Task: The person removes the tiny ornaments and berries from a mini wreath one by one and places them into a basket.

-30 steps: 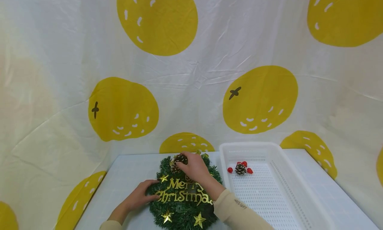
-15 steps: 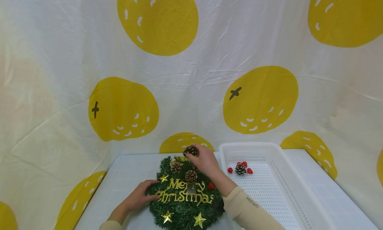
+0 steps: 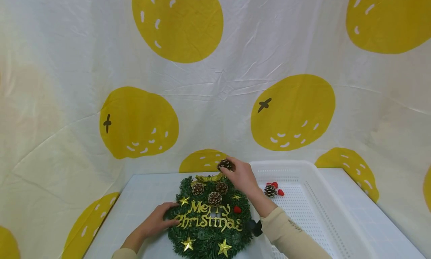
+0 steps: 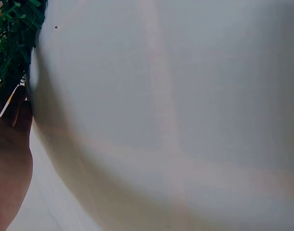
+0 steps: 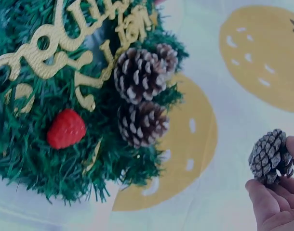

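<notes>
Your right hand (image 3: 241, 176) pinches a pine cone (image 5: 266, 157) near the far right side of the wreath (image 3: 204, 237), while your left hand (image 3: 156, 221), fingers loosely spread, rests on the wreath's left edge, well apart from the cone.

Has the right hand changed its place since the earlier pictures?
Yes: against the wreath in the head view, the right hand, holding a pine cone, has moved rightward and upward in the picture.
</notes>
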A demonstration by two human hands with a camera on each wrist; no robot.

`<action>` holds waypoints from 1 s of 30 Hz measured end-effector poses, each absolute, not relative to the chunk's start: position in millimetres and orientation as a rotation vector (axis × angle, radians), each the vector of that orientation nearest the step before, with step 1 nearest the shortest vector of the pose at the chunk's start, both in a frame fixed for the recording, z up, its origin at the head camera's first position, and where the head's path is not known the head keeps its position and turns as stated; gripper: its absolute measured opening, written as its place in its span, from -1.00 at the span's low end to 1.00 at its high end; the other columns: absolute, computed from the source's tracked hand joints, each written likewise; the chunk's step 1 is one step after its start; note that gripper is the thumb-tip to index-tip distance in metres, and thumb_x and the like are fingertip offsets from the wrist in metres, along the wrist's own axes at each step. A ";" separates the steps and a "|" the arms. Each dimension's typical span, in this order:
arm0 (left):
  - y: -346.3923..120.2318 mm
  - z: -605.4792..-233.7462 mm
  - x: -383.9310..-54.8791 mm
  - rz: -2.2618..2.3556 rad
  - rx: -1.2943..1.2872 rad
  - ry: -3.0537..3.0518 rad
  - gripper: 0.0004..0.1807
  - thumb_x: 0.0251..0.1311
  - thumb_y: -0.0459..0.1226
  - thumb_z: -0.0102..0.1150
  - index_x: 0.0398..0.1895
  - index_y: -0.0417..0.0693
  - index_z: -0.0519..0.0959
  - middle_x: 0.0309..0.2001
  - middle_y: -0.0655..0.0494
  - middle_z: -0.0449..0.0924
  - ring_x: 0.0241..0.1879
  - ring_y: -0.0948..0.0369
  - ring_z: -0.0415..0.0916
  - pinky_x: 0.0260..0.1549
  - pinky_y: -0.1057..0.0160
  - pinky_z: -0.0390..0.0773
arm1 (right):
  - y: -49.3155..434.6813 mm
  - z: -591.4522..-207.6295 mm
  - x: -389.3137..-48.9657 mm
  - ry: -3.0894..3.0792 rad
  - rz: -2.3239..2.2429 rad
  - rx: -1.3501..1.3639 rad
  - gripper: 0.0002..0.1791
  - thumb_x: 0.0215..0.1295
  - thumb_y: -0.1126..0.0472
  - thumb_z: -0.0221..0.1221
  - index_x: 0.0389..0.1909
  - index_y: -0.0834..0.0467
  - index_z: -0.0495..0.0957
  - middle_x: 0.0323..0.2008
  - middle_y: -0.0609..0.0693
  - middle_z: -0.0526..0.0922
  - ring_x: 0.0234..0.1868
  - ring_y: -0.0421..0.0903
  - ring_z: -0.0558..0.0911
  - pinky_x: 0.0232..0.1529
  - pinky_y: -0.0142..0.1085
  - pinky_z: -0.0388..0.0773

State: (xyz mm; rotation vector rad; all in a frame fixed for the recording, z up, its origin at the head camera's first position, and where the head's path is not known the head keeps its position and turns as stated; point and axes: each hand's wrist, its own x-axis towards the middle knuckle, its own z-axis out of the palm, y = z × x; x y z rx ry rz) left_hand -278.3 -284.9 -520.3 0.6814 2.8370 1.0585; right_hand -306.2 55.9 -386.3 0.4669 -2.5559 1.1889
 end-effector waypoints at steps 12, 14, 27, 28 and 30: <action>-285.7 -521.7 -279.0 1.062 0.663 2.825 -0.30 0.18 0.04 0.31 0.27 -0.19 0.43 0.24 -0.24 0.40 0.26 -0.28 0.27 0.20 -0.36 0.22 | 78.3 -384.3 -312.4 -2.570 1.159 0.356 -0.48 0.31 0.06 0.27 0.23 0.18 0.51 -0.05 0.11 0.67 -0.11 0.05 0.64 -0.12 -0.01 0.61; -285.8 -521.1 -278.8 1.062 0.656 2.825 -0.30 0.18 0.05 0.31 0.26 -0.19 0.43 0.24 -0.24 0.40 0.26 -0.28 0.27 0.21 -0.36 0.22 | 82.3 -384.7 -314.1 -2.565 1.161 0.345 -0.48 0.30 0.05 0.27 0.23 0.19 0.51 -0.06 0.11 0.68 -0.11 0.06 0.64 -0.11 -0.01 0.61; -285.8 -520.7 -278.8 1.078 0.661 2.811 -0.30 0.18 0.04 0.31 0.27 -0.20 0.43 0.24 -0.24 0.40 0.26 -0.29 0.27 0.20 -0.36 0.23 | 103.7 -389.5 -320.6 -2.617 1.160 0.241 -0.45 0.31 0.04 0.25 0.22 0.24 0.47 0.05 0.20 0.63 -0.01 0.12 0.63 -0.07 -0.01 0.61; -285.8 -520.9 -278.8 1.081 0.660 2.809 -0.30 0.18 0.04 0.31 0.27 -0.20 0.43 0.24 -0.24 0.40 0.26 -0.29 0.27 0.20 -0.36 0.23 | 105.3 -389.9 -321.2 -2.620 1.161 0.233 -0.45 0.31 0.04 0.25 0.23 0.24 0.46 0.06 0.21 0.62 0.00 0.13 0.63 -0.05 0.00 0.60; -286.0 -521.3 -279.1 1.082 0.659 2.806 -0.30 0.19 0.04 0.30 0.27 -0.19 0.43 0.24 -0.24 0.40 0.26 -0.28 0.27 0.20 -0.36 0.24 | 108.5 -390.7 -321.9 -2.626 1.163 0.230 -0.45 0.33 0.05 0.24 0.24 0.25 0.45 0.08 0.23 0.61 0.02 0.14 0.62 -0.02 0.02 0.59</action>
